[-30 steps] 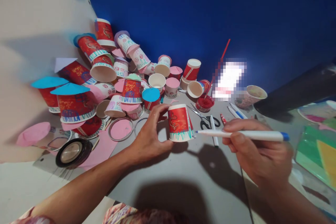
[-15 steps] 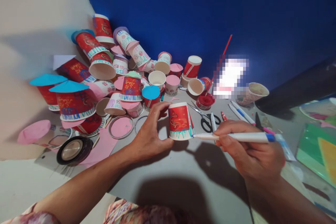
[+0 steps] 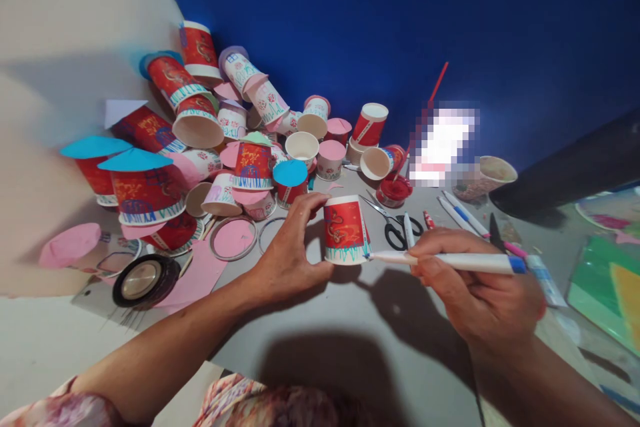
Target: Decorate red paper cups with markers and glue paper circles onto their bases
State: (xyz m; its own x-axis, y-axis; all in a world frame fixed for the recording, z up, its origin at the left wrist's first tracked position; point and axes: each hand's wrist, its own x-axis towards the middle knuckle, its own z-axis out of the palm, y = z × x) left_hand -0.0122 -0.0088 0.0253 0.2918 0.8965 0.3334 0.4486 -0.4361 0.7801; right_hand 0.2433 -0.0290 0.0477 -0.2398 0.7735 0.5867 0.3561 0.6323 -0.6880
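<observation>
An upside-down red paper cup [image 3: 345,227] with a gold pattern is held by my left hand [image 3: 295,247], thumb low and fingers high along its left side. Jagged teal strokes run around the white band at its lower edge. My right hand [image 3: 475,287] is closed around a white marker [image 3: 460,261] with a blue end. The marker's tip touches the band at the cup's lower right. Just behind that hand lie black-handled scissors [image 3: 396,235], partly covered by another pen [image 3: 409,230].
Decorated paper cups [image 3: 253,163] are heaped at the left and back. A tape roll [image 3: 146,280] lies on pink paper [image 3: 200,273]. A small red pot [image 3: 393,190] holds a brush. Pens [image 3: 457,213], a glue tube [image 3: 545,280] and a green sheet [image 3: 605,287] are at right.
The marker tip stays at the cup's lower right, where the teal strokes look slightly denser. The whole view has shifted a little; both hands keep their grips.
</observation>
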